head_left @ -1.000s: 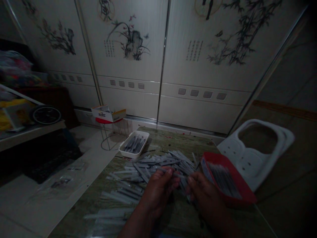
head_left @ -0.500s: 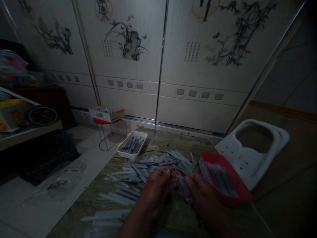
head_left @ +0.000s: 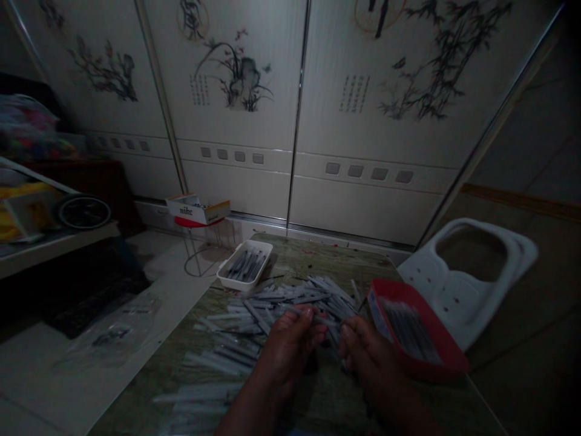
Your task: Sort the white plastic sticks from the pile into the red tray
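A heap of thin pale sleeves (head_left: 272, 303) with dark sticks inside lies spread over the green marbled table (head_left: 318, 260). My left hand (head_left: 290, 348) and my right hand (head_left: 365, 357) are close together over the near side of the heap, fingers curled in a pinch on one or more of the thin sleeves (head_left: 330, 330) between them. The scene is dim and what exactly is pinched is hard to make out. A red tray (head_left: 447, 351) with dark sticks sits just right of my right hand. A white tray (head_left: 247, 264) with dark sticks stands at the far left of the table.
A white moulded plastic seat (head_left: 472, 272) leans at the table's right. Sliding wardrobe doors (head_left: 295, 121) painted with plants stand behind. A red stool with an open box (head_left: 197, 209) is on the floor at left, near a low shelf (head_left: 49, 239) and clear bags (head_left: 113, 330).
Both hands stay over the heap, fingers shifting slightly as they work the sleeves. The view has wobbled a little.
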The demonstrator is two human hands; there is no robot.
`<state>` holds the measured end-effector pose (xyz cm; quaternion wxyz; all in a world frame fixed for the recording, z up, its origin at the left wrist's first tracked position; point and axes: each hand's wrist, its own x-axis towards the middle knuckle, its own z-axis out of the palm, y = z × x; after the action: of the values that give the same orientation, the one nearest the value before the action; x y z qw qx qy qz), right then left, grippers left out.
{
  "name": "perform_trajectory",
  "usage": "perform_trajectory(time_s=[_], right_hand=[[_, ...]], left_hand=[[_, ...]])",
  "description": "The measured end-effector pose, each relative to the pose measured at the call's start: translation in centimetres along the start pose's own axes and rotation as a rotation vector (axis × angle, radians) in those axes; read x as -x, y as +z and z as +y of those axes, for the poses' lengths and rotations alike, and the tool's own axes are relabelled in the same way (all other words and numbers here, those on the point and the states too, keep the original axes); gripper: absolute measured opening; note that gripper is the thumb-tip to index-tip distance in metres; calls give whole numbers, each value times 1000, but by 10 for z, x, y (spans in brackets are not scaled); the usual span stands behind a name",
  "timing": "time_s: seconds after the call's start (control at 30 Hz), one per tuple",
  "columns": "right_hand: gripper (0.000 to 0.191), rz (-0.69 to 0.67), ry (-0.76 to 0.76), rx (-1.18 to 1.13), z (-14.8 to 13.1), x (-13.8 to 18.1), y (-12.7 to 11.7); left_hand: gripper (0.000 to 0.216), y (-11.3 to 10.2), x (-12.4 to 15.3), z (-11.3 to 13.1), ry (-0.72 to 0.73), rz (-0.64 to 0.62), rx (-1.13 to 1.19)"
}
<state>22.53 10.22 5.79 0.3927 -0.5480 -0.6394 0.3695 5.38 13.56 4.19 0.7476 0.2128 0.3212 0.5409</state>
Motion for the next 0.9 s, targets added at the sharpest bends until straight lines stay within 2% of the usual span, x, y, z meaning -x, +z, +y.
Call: perform_trajectory(time_s=[0.1, 0.3, 0.53, 0.67, 0.9], right_hand=[[46, 25, -7, -14, 3, 0, 1], [50, 70, 78, -105, 6, -2, 1], [45, 88, -10, -22, -1, 1, 5], [43, 98, -2, -30, 2, 2, 7], [45, 108, 114, -282, 5, -2, 4]], left_hand=[[23, 1, 2, 1, 2, -44, -3], [31, 4, 8, 2, 10, -117, 3], [45, 2, 0, -5, 26, -6, -128], [41, 1, -1, -5, 29, -33, -111], [34, 2, 5, 0, 14, -151, -80]])
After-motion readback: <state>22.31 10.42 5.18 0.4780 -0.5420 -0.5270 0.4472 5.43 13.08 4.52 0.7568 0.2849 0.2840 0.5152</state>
